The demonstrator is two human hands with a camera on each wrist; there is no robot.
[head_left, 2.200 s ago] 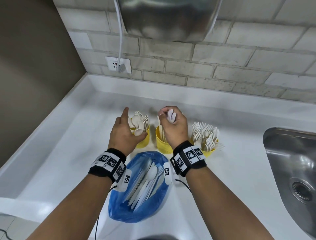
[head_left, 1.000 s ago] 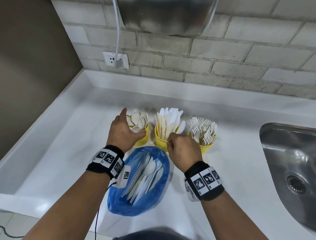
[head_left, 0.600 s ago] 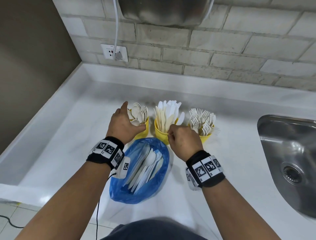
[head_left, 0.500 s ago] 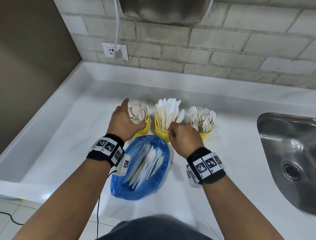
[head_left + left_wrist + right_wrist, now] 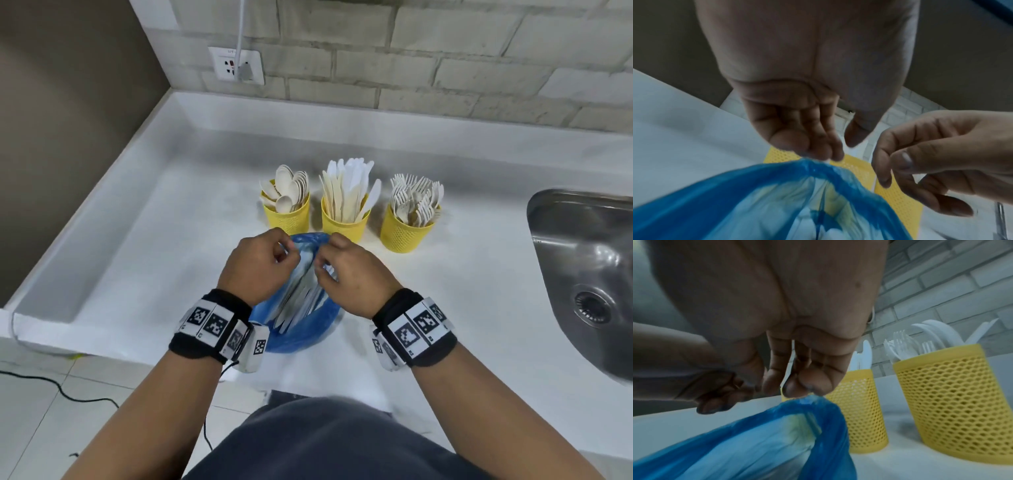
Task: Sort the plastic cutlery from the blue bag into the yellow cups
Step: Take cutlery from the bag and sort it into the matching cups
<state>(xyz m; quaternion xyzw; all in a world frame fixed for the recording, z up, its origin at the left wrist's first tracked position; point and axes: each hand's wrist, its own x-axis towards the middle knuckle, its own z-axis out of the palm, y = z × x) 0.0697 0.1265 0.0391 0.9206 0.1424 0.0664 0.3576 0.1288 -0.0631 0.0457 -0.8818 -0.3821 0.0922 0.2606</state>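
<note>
1. At the mouth of the blue bag [image 5: 301, 339], both hands meet above the tabletop [image 5: 154, 260]. The left hand [image 5: 258, 265] has its fingers [image 5: 813, 146] curled down onto the bunched rim of the bag; in the left wrist view the fingertips touch the blue film, and the thumb stands a little apart from them, so it is not clear whether they truly pinch it.
2. The right hand [image 5: 349, 274] has its fingers [image 5: 807, 382] curled, with the tips meeting the gathered blue plastic at its top edge; the right wrist view shows the fingertips on the film, holding its rim.
3. The bag lies on the tabletop just in front of the person, its mouth drawn up between the two hands. White cutlery [image 5: 298, 301] shows inside it, lying lengthwise.
4. Just beyond the hands stand three yellow cups in a row, upright and perforated. The left cup [image 5: 289, 217] holds spoons [image 5: 291, 188], the middle cup [image 5: 346, 222] holds knives [image 5: 346, 192], and the right cup [image 5: 406, 233] holds forks [image 5: 416, 202]. The bag's rim lies near the left and middle cups.
5. Each wrist carries a black band [image 5: 212, 325] with printed square markers.
6. To the right, a steel sink [image 5: 582, 274] is set into the tabletop. Behind the cups rises a grey brick wall [image 5: 445, 68] with a wall socket [image 5: 236, 65] and a plugged-in cable.
</note>
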